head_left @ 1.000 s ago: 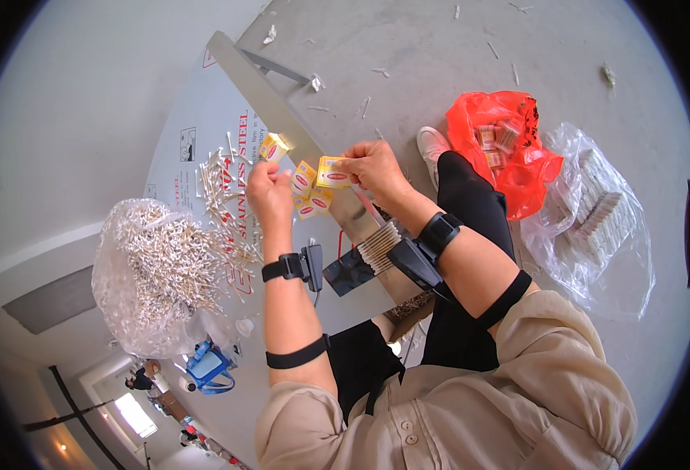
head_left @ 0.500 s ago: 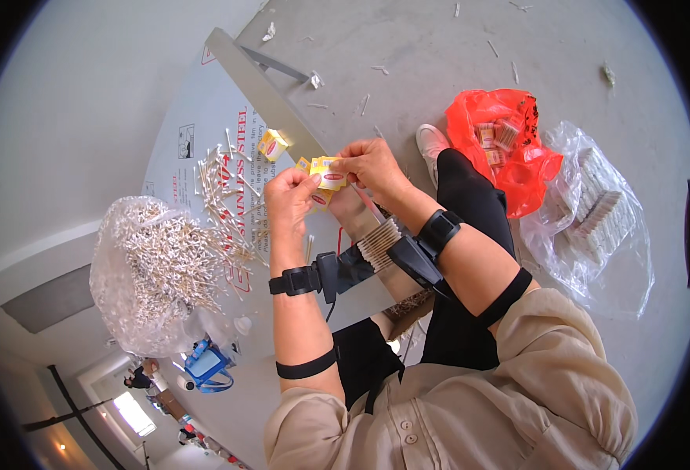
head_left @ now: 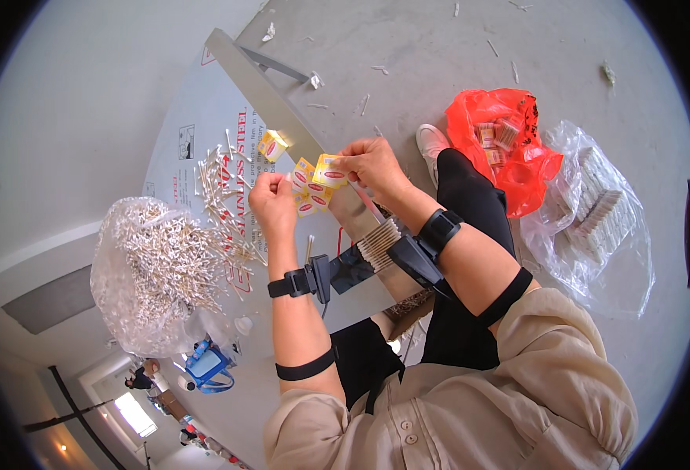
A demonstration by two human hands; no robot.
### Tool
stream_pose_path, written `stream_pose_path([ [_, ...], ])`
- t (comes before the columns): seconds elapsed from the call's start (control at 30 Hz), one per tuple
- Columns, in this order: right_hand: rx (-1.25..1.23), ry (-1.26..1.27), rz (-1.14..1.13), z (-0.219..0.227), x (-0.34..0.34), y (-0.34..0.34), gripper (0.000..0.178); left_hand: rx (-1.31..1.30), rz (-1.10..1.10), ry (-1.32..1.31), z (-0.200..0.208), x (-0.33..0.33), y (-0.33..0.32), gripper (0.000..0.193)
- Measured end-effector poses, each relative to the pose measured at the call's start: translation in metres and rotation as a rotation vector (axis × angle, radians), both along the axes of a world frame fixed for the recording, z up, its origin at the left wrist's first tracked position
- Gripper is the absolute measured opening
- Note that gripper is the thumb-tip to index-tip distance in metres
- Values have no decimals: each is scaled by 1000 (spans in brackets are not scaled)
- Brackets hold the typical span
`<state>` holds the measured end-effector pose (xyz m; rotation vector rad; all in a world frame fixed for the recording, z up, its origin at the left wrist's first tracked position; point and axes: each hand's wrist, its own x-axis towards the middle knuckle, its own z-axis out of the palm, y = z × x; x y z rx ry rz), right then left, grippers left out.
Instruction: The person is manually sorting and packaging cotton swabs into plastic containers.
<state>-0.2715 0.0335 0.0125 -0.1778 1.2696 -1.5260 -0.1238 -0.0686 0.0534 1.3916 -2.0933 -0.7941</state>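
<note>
My right hand [head_left: 372,168] pinches a yellow paper label [head_left: 330,171] with a red oval on it, above the table's near edge. Several like labels [head_left: 307,188] lie overlapping beneath and beside it. My left hand [head_left: 273,205] is just left of these labels, thumb and fingers pressed together; whether anything is between them I cannot make out. Beyond the left hand stands a small yellow stack of labels [head_left: 272,146]. A row of cotton swabs [head_left: 379,244] sits beside the device on my right forearm. Loose cotton swabs [head_left: 223,188] lie scattered left of my left hand.
A clear bag heaped with cotton swabs [head_left: 165,262] stands on the film-covered metal table [head_left: 192,117]. On the floor at right are a red plastic bag [head_left: 537,184] holding small packs and a clear bag [head_left: 631,258] of white bundles. A blue bag [head_left: 208,364] is at lower left.
My left hand has let go of the labels and moved left, leaving several labels uncovered. The right hand keeps its label, nearly in the same place.
</note>
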Motion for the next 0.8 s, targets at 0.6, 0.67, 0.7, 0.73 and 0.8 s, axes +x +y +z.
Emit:
stream_pose_path([
  [0.6, -61, -38, 57, 3, 2, 0, 10, 733, 6, 412, 17, -11, 10, 16],
  [0.67, -72, -36, 61, 1, 2, -1, 10, 704, -24, 394, 18, -12, 11, 16],
  [0.7, -70, -36, 60, -1, 3, -1, 10, 674, -54, 376, 18, -13, 12, 16],
  [0.73, -90, -14, 74, -3, 3, -1, 10, 677, -55, 376, 17, -15, 13, 16],
  [0.8, -112, 6, 92, -1, 4, -1, 10, 663, 12, 395, 15, -16, 11, 15],
])
